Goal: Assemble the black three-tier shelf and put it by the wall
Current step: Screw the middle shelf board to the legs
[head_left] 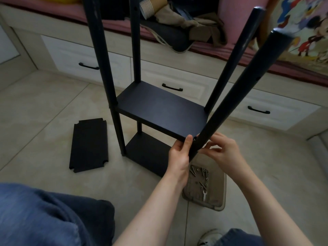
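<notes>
The black shelf frame stands upright on the tiled floor with several round posts. Its middle board [160, 112] and bottom board [147, 153] sit between them. A third black board [88, 144] with notched corners lies flat on the floor to the left. My left hand [179, 157] grips the near right corner of the middle board, thumb on its edge. My right hand [221, 150] pinches something small against the near right post [236, 93] at that corner; what it pinches is hidden.
A shallow beige tray [220, 194] with several screws and a small wrench lies on the floor under my hands. A bed base with white drawers [110, 61] runs along the back. My knees in blue trousers are at the bottom.
</notes>
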Demonstrator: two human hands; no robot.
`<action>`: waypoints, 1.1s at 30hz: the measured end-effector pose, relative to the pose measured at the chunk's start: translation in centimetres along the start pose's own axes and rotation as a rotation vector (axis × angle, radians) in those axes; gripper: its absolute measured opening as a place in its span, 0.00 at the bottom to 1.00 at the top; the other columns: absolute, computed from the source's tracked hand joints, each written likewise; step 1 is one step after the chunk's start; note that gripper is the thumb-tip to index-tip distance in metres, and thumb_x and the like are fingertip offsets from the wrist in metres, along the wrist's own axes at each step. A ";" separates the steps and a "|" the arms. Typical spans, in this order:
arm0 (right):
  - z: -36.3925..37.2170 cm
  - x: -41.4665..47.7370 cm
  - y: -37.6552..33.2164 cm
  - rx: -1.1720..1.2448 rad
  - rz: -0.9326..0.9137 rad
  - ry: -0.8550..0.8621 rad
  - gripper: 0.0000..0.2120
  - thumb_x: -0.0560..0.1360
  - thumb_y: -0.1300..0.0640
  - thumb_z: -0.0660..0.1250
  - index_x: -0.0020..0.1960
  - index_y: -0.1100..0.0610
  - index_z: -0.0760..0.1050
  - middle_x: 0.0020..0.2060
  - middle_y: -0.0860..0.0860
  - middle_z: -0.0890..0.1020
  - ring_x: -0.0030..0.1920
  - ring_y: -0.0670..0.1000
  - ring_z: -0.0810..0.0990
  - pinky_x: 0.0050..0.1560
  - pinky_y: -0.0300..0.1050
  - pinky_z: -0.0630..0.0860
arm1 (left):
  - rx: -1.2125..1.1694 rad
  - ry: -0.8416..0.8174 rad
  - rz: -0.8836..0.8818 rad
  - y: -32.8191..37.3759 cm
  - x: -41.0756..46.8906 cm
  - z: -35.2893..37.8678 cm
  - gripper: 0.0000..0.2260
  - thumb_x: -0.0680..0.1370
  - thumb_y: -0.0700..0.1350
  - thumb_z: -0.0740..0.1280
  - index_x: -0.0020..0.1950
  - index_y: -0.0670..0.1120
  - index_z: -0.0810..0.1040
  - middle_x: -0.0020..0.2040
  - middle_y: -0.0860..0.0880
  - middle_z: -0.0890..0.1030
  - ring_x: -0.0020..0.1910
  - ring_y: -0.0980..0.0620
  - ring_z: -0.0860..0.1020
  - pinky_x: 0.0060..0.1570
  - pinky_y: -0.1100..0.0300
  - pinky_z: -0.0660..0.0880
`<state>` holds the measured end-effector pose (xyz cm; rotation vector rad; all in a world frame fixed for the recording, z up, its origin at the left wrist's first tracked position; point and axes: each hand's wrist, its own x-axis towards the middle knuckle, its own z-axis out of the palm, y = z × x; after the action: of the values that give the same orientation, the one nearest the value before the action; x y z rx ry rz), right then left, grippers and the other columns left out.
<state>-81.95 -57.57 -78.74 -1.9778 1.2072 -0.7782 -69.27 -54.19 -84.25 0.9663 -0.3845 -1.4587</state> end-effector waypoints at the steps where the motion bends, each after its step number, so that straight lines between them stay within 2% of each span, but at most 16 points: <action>1: 0.0 0.0 0.0 0.003 0.001 -0.004 0.21 0.70 0.68 0.74 0.51 0.43 0.80 0.50 0.51 0.81 0.44 0.47 0.80 0.45 0.37 0.78 | 0.006 0.003 -0.010 0.0 0.0 0.0 0.14 0.80 0.50 0.66 0.60 0.43 0.80 0.54 0.42 0.86 0.54 0.45 0.85 0.51 0.55 0.82; 6: 0.0 -0.1 -0.1 -0.011 0.010 0.001 0.17 0.70 0.68 0.74 0.54 0.50 0.81 0.51 0.52 0.82 0.40 0.42 0.79 0.44 0.33 0.77 | -0.007 -0.013 -0.013 0.1 0.1 -0.1 0.14 0.80 0.49 0.66 0.60 0.42 0.80 0.53 0.42 0.86 0.53 0.45 0.85 0.51 0.56 0.82; 9: 0.1 -0.2 0.0 -0.039 0.023 0.017 0.16 0.70 0.67 0.74 0.54 0.52 0.81 0.50 0.52 0.81 0.42 0.42 0.78 0.44 0.32 0.76 | -0.031 -0.019 -0.011 0.2 0.0 0.0 0.18 0.77 0.51 0.67 0.61 0.42 0.79 0.57 0.39 0.84 0.57 0.42 0.83 0.58 0.51 0.80; 12: 0.1 -0.4 -0.1 -0.072 0.036 0.022 0.14 0.71 0.66 0.74 0.54 0.54 0.82 0.49 0.52 0.80 0.44 0.44 0.78 0.45 0.36 0.78 | -0.048 -0.016 -0.020 0.0 0.1 -0.1 0.21 0.76 0.52 0.68 0.64 0.42 0.78 0.60 0.38 0.83 0.61 0.40 0.81 0.65 0.45 0.75; 15: 0.1 -0.5 -0.3 -0.079 0.030 0.028 0.15 0.71 0.66 0.74 0.54 0.53 0.82 0.48 0.53 0.79 0.45 0.48 0.78 0.46 0.41 0.79 | -0.068 -0.020 -0.015 -0.1 0.2 -0.3 0.20 0.76 0.51 0.68 0.64 0.42 0.78 0.58 0.40 0.84 0.60 0.41 0.82 0.63 0.47 0.77; 19: 0.2 -0.8 -0.5 -0.085 0.021 0.053 0.13 0.70 0.68 0.74 0.53 0.57 0.83 0.47 0.57 0.79 0.43 0.52 0.77 0.45 0.45 0.79 | -0.073 -0.032 -0.026 -0.1 0.0 -0.4 0.16 0.77 0.50 0.67 0.61 0.42 0.79 0.52 0.43 0.85 0.53 0.46 0.84 0.54 0.54 0.81; 23: 0.2 -0.9 -0.8 -0.093 0.022 0.062 0.12 0.70 0.68 0.74 0.52 0.60 0.83 0.47 0.61 0.78 0.43 0.56 0.76 0.46 0.52 0.80 | -0.032 -0.036 -0.022 0.0 -0.3 -0.4 0.11 0.82 0.47 0.65 0.60 0.43 0.79 0.54 0.41 0.84 0.54 0.45 0.83 0.60 0.50 0.78; 25: 0.2 -1.0 -1.0 -0.083 0.022 0.067 0.12 0.70 0.69 0.74 0.52 0.60 0.83 0.47 0.62 0.78 0.43 0.58 0.75 0.46 0.54 0.80 | -0.025 -0.038 -0.028 -0.1 -0.4 -0.5 0.12 0.82 0.46 0.64 0.62 0.42 0.78 0.56 0.40 0.83 0.55 0.45 0.83 0.61 0.50 0.78; 29: 0.1 -1.0 -0.9 -0.118 0.034 0.065 0.08 0.71 0.67 0.74 0.50 0.64 0.82 0.45 0.63 0.77 0.42 0.57 0.74 0.46 0.56 0.78 | -0.055 -0.034 -0.023 -0.2 -0.2 -0.5 0.15 0.80 0.48 0.66 0.63 0.40 0.78 0.56 0.40 0.84 0.53 0.46 0.84 0.53 0.56 0.81; 33: 0.2 -1.0 -0.9 -0.139 0.031 0.086 0.09 0.70 0.68 0.75 0.50 0.64 0.82 0.41 0.62 0.76 0.38 0.54 0.71 0.44 0.56 0.77 | -0.081 -0.014 -0.031 -0.2 -0.1 -0.4 0.22 0.76 0.51 0.69 0.66 0.40 0.77 0.60 0.38 0.83 0.58 0.42 0.83 0.59 0.50 0.79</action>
<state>-81.73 -56.35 -78.30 -2.0498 1.3723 -0.7893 -69.11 -53.94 -84.64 0.9010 -0.3197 -1.4986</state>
